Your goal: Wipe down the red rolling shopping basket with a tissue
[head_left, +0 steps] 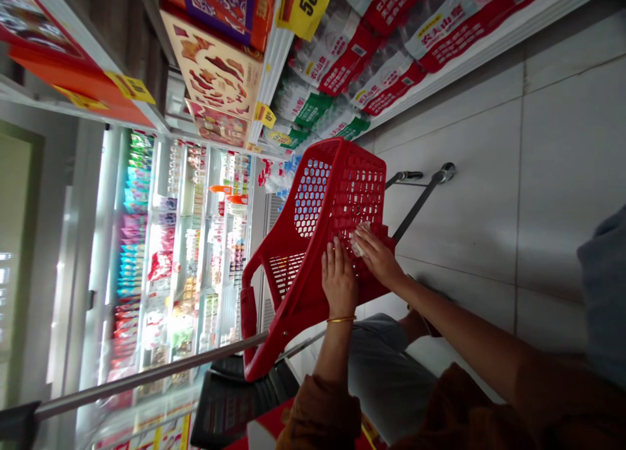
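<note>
1. Left hand (339,284): fingers spread flat on the red plastic shopping basket (293,306).
2. Right hand (376,257): fingers narrowed on a pale packet (359,241) at the basket's wall.
3. Open floor tiles (464,195) beside; yellow "58" price tag (304,6) above.

A supermarket aisle: stocked shelves (342,45), price tags (304,3), a refrigerated case (188,254), a red shopping cart (337,202).

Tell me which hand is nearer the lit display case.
Left. The left hand is on the red basket, closer to the lit display case; the right hand sits farther away.
</note>
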Demonstrator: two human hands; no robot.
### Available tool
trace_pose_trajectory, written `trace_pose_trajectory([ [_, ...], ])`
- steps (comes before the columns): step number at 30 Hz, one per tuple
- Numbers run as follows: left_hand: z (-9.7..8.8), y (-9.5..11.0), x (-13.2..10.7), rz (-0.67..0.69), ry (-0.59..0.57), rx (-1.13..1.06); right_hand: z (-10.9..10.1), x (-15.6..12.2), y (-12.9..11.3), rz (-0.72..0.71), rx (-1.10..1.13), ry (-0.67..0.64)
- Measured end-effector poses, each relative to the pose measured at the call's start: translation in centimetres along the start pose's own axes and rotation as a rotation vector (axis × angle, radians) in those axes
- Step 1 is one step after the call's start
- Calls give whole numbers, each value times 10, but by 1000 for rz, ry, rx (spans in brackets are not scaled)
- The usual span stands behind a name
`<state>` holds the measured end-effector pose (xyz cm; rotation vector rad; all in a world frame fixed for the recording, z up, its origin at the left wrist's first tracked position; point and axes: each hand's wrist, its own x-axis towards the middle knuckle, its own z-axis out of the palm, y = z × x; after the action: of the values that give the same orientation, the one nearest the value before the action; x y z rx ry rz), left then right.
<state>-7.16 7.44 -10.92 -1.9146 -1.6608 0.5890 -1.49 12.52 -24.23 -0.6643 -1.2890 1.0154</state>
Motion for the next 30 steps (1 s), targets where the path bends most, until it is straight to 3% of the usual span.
trace_pose_trajectory([
  [12, 2, 3, 0, 3, 23, -24, -1, -39, 40, 181, -56, 64],
  [17, 1, 0, 2, 10, 33, -38, 1, -27, 19, 212, -19, 134],
  [23, -4, -1, 9, -28, 101, -29, 1, 20, -26, 55, 64, 78],
  [26, -4, -2, 12, -69, 106, -5, 2, 34, -31, -10, 52, 42],
  [30, -4, -2, 12, -68, 92, 17, 2, 33, -23, -40, 24, -1],
])
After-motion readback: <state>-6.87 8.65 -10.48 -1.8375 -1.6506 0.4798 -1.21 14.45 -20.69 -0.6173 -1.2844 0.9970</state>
